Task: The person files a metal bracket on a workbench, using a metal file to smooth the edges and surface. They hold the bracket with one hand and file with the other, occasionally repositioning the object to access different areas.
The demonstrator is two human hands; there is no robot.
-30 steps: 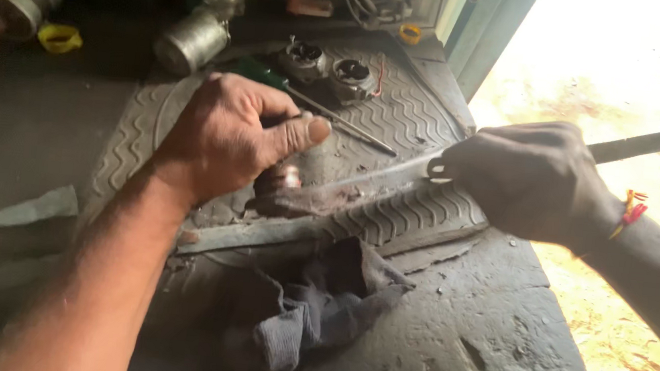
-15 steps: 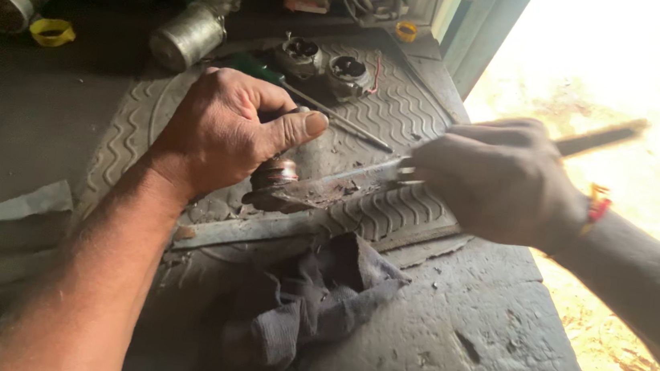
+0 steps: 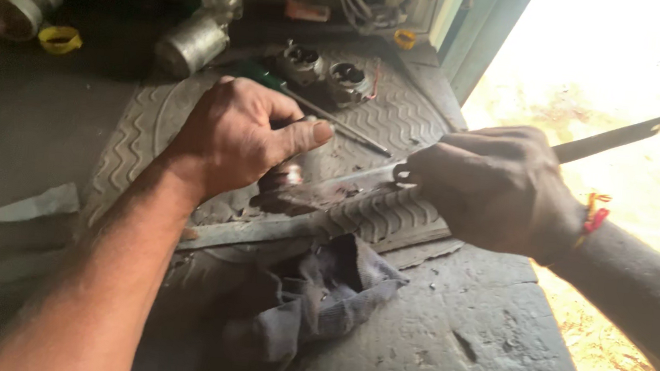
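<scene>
- While your left hand [image 3: 238,136] curls tight around the small metal part [image 3: 286,180], it pins that part upright on the ribbed rubber mat [image 3: 401,116], thumb stretched out as a brace.
- Below, a dark rag [image 3: 310,305] lies within easy reach.
- Your right hand [image 3: 491,185] closes around the long flat blade [image 3: 617,139], angling its tip in low against the part.

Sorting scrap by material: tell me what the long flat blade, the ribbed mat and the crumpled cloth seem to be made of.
Long flat blade, held in the right hand: probably steel, thin, dull grey with a worn sheen.
Ribbed mat: looks like moulded rubber, matte dark grey with wavy tread ridges.
Crumpled cloth: soft knit fabric, grey and grimy, falling in loose folds.
</scene>
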